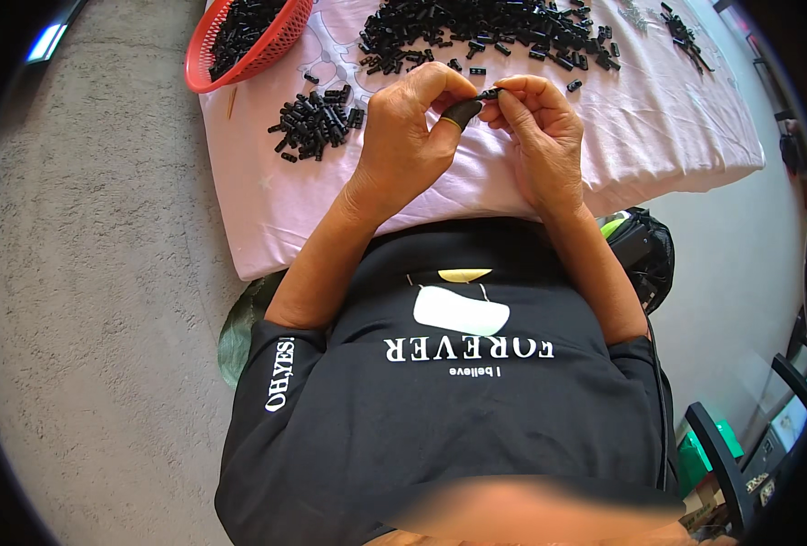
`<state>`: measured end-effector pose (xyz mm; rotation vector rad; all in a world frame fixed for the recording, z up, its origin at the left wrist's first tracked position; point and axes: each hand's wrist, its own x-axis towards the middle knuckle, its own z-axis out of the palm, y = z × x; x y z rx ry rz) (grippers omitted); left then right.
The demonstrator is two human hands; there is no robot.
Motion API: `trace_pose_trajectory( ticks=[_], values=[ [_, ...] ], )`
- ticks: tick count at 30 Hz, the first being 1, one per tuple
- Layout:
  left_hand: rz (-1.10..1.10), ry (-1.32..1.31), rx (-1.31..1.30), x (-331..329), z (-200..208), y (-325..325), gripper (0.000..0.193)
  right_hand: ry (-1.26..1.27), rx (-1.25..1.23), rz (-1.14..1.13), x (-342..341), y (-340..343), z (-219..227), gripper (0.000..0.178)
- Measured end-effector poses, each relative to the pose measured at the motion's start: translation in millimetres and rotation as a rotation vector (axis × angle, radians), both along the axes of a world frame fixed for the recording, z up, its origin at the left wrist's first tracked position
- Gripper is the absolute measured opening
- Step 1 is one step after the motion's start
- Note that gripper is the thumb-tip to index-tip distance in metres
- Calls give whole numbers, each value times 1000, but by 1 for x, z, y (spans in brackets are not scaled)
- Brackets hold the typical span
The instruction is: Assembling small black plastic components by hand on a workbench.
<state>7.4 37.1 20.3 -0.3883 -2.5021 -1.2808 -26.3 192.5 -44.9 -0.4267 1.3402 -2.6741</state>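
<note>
Both hands meet above the near part of a pink cloth-covered table [640, 136]. My left hand [410, 127], with a black finger cot [463, 113] on its thumb, pinches one end of a small black plastic piece [488, 95]. At its other end, the fingertips of my right hand [542, 132] close on the same piece. The fingers cover most of it, so its exact kind cannot be made out. A small pile of short black cylindrical parts [313, 124] lies left of my left hand. Beyond both hands spreads a larger heap of similar black parts [485, 32].
A red plastic basket [271, 56] holding black parts stands at the table's far left edge. Thin black pieces [685, 38] lie at the far right. A black bag [644, 250] sits below the table's edge on the right. Grey concrete floor [94, 273] stretches along the left.
</note>
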Motion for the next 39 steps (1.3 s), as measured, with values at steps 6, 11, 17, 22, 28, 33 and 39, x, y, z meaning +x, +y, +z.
trace_pose_trajectory(
  ticks=[6, 11, 17, 22, 28, 33, 39],
  values=[
    [-32, -127, 201, 1, -3, 0, 17, -1, -18, -14, 0, 0, -1, 13],
    [-13, -215, 410, 1, 0, 4, 13, -15, -7, -12, -1, 0, -2, 13],
    [4, -243, 391, 1, 1, 7, 14, 0, -6, -12, -1, 0, -2, 16],
    [-9, -245, 371, 1, -1, 6, 17, 7, -5, -6, -1, 0, -3, 16],
    [-7, -278, 415, 1, -2, 6, 15, 8, -4, -5, 0, 0, -3, 16],
    [30, -310, 434, 1, 0, 8, 14, 7, -5, -15, 0, 0, -3, 15],
    [57, -315, 495, 2, 1, 9, 12, 52, 33, -18, -1, 1, -5, 14]
  ],
)
